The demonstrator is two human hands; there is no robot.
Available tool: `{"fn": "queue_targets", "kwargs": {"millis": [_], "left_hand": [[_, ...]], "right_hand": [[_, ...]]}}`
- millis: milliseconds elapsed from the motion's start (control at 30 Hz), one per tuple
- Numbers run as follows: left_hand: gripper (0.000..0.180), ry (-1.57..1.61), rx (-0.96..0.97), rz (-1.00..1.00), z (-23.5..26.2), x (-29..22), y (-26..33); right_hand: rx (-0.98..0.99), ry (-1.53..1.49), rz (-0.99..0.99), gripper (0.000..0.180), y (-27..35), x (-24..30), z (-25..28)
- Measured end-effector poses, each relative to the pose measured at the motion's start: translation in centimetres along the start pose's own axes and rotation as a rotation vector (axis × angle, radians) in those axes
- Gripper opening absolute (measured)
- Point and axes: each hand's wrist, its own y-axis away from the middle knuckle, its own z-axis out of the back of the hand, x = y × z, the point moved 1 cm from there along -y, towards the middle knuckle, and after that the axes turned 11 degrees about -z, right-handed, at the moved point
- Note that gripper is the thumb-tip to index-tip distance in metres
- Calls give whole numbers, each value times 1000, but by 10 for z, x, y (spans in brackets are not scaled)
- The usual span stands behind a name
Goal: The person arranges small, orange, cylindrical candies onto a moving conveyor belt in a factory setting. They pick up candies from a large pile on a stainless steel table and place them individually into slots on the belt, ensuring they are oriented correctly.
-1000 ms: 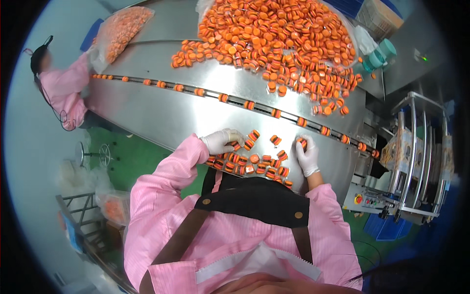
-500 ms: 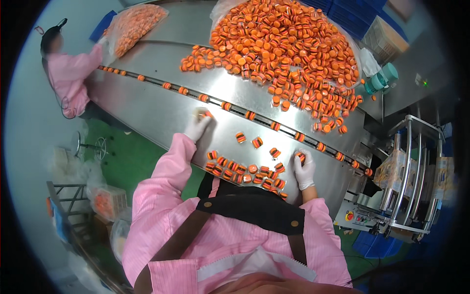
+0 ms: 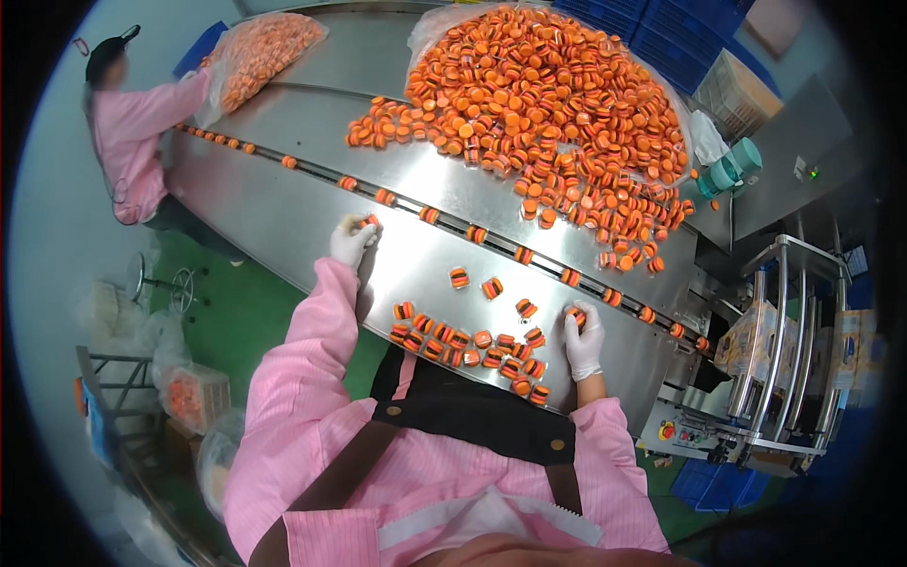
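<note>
My left hand (image 3: 351, 241), in a white glove, reaches out to the narrow conveyor track (image 3: 444, 219) and holds a small orange wrapped piece (image 3: 368, 222) at its edge. In a white glove as well, my right hand (image 3: 583, 342) holds another orange piece (image 3: 576, 316) close to the track. A row of several orange pieces (image 3: 468, 345) lies along the near edge of the steel table (image 3: 283, 203), between my hands. Three loose pieces (image 3: 491, 288) lie just beyond that row. A big heap of orange pieces (image 3: 557, 104) covers the far side of the table.
Another person in a pink coat (image 3: 132, 132) works at the far left end of the track, beside a clear bag of orange pieces (image 3: 260, 47). A packing machine (image 3: 784, 359) stands at the right. Blue crates (image 3: 680, 38) sit behind the heap. Bags (image 3: 189, 397) lie on the green floor at left.
My left hand has stretched away from the near row out to the track at the left. My right hand has stayed near the track at the right, holding a piece.
</note>
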Motion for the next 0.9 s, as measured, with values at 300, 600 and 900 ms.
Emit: {"fn": "queue_targets", "kwargs": {"millis": [300,600,900], "left_hand": [[24,9,-83,18,-3,-17,-19],[27,-564,163,198,-4,-4,-116],[32,-971,120,-169,-35,-27,-101]], "right_hand": [[8,28,-29,24,1,-8,2],[-31,96,30,22,-1,-5,0],[-21,89,-3,23,0,-4,3]]}}
